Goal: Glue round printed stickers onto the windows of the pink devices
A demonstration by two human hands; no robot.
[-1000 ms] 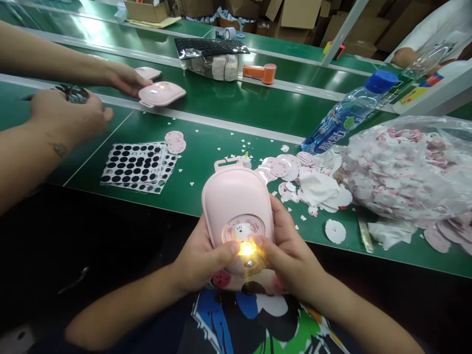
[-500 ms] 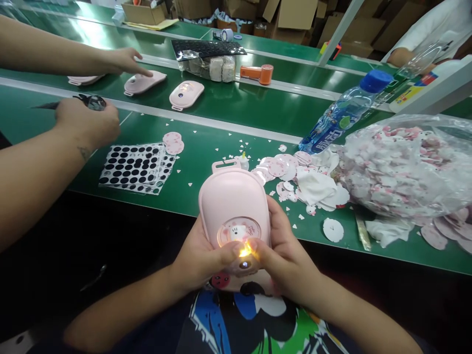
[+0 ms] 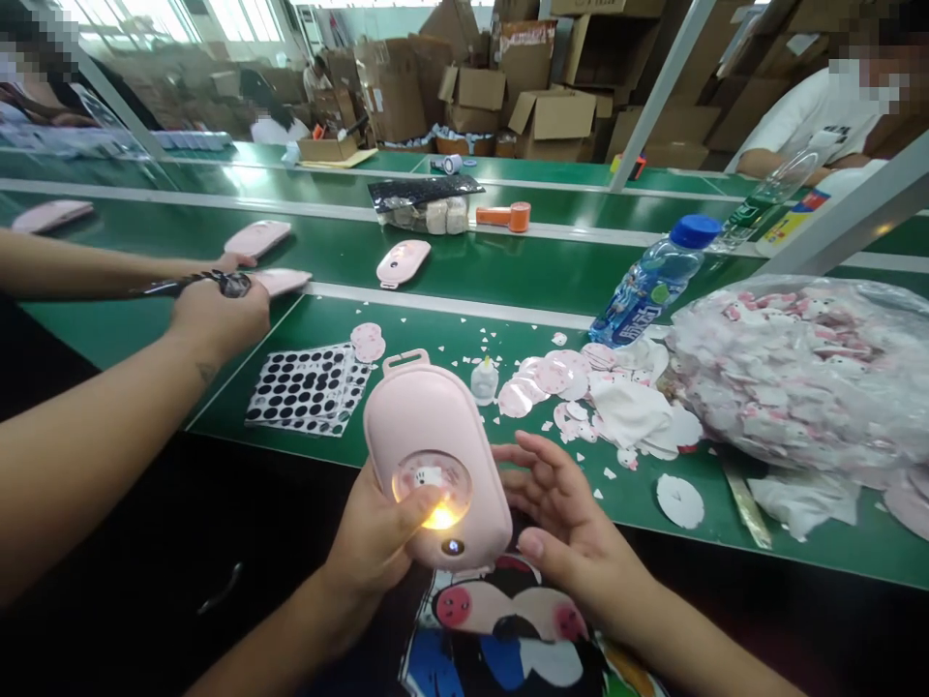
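Note:
My left hand [image 3: 374,552] grips a pink rounded plastic gadget [image 3: 425,416] from below, with the thumb lying across its round window [image 3: 432,484]. A yellow light glows under that window, and a small dark button [image 3: 452,547] sits beneath it. My right hand [image 3: 570,518] is off the gadget, open with fingers spread, close beside its right edge. It holds nothing. Both hands are over my printed shirt [image 3: 500,620], in front of the green bench.
A co-worker's hands [image 3: 218,319] touch pink gadgets [image 3: 280,281] at left. On the belt are black-dot sheets [image 3: 309,392], pink stickers, white backing scraps and a small glue bottle [image 3: 484,380]. A stuffed plastic bag [image 3: 798,378] and water bottle [image 3: 657,281] stand right.
My view has tilted up. My right hand has let go of the gadget and opened, and the gadget has shifted left in my left hand. The co-worker's hands and the pink gadgets have moved.

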